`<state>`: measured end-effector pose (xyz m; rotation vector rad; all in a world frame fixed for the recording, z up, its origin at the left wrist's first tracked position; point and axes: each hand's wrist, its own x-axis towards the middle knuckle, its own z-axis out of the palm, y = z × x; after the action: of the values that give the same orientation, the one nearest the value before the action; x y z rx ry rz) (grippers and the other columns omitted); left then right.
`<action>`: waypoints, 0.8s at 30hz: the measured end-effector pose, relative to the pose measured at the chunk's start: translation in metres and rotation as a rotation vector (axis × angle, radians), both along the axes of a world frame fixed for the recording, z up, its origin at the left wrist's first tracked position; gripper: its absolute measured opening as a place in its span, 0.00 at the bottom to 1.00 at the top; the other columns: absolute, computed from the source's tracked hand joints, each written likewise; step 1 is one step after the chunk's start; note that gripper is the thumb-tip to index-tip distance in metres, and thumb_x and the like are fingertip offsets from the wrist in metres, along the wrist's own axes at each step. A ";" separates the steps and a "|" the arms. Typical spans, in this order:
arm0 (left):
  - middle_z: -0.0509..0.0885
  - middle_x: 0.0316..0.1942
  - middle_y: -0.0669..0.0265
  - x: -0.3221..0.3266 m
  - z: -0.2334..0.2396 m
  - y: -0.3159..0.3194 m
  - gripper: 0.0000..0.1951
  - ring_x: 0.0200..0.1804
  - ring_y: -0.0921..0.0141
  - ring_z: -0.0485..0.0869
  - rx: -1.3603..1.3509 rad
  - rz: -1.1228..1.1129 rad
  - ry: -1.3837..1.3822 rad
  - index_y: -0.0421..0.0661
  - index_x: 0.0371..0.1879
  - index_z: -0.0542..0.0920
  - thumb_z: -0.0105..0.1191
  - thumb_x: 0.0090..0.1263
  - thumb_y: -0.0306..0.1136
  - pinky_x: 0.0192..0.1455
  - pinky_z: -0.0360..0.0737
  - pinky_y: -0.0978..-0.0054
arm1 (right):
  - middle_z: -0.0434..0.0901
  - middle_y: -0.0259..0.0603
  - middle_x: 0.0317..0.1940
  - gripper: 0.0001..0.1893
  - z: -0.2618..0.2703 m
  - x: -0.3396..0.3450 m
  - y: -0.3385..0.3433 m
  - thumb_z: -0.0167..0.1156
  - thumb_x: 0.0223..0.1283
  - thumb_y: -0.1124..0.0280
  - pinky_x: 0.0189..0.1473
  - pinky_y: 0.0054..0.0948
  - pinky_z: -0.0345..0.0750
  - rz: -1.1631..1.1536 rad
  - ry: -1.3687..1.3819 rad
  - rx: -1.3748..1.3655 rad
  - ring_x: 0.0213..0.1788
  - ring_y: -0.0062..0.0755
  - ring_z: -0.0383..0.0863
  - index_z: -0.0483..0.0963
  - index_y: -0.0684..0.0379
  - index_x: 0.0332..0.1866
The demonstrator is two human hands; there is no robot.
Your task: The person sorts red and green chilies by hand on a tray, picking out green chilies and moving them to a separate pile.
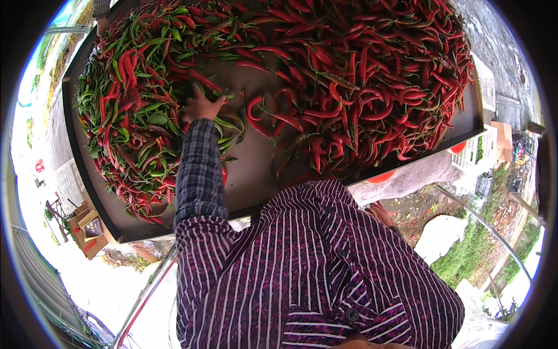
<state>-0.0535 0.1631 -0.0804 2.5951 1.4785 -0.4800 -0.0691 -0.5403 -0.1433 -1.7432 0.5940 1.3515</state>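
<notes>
My left hand [202, 107] reaches over the table with thumb and a finger spread apart. It touches the edge of a mixed heap of red and green chili peppers [139, 113]; its other fingers are partly hidden there. To the right of it lies a larger heap of mostly red chili peppers [379, 87]. A strip of bare tabletop [253, 172], with a few stray chilies, runs between the heaps. My right hand [380, 213] is low beside my striped shirt, below the table's near edge. Its grip is too small and partly hidden to make out.
A raised dark rim [462, 137] borders the table. Another person's hand [103, 26] is at the far left corner. Red containers [381, 177] show under the near edge. White plastic crates [466, 155] stand at right, cardboard boxes [89, 233] at lower left.
</notes>
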 end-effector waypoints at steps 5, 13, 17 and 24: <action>0.63 0.62 0.40 0.075 -0.026 -0.091 0.50 0.63 0.43 0.64 -0.089 -0.078 -0.186 0.60 0.73 0.51 0.60 0.52 0.61 0.61 0.67 0.46 | 0.77 0.36 0.39 0.14 -0.002 -0.009 0.001 0.53 0.66 0.62 0.39 0.28 0.77 -0.274 0.171 -0.006 0.40 0.29 0.81 0.69 0.54 0.53; 0.75 0.54 0.49 0.024 -0.043 -0.124 0.34 0.55 0.52 0.75 -0.112 -0.102 -0.725 0.50 0.67 0.63 0.60 0.59 0.37 0.55 0.75 0.58 | 0.80 0.38 0.34 0.14 0.108 0.071 0.112 0.57 0.62 0.68 0.37 0.25 0.77 0.440 -0.199 0.087 0.33 0.24 0.79 0.74 0.64 0.50; 0.82 0.42 0.53 -0.013 -0.026 -0.092 0.25 0.46 0.55 0.81 -0.264 0.057 -0.429 0.45 0.60 0.71 0.58 0.61 0.34 0.50 0.77 0.60 | 0.78 0.48 0.27 0.12 0.161 0.130 0.241 0.57 0.60 0.71 0.34 0.31 0.75 0.890 -0.612 0.159 0.30 0.39 0.79 0.74 0.64 0.47; 0.81 0.44 0.51 -0.069 -0.024 -0.126 0.20 0.48 0.54 0.80 -0.134 -0.073 -0.724 0.42 0.52 0.75 0.58 0.61 0.35 0.49 0.77 0.59 | 0.77 0.52 0.45 0.23 0.131 0.175 0.440 0.60 0.56 0.66 0.45 0.44 0.75 1.031 -1.186 0.445 0.46 0.53 0.78 0.68 0.59 0.57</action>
<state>-0.1222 0.0375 -0.1045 2.3307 1.0569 0.3259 0.1057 -0.1000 -0.0119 -2.0873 -1.2855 0.6349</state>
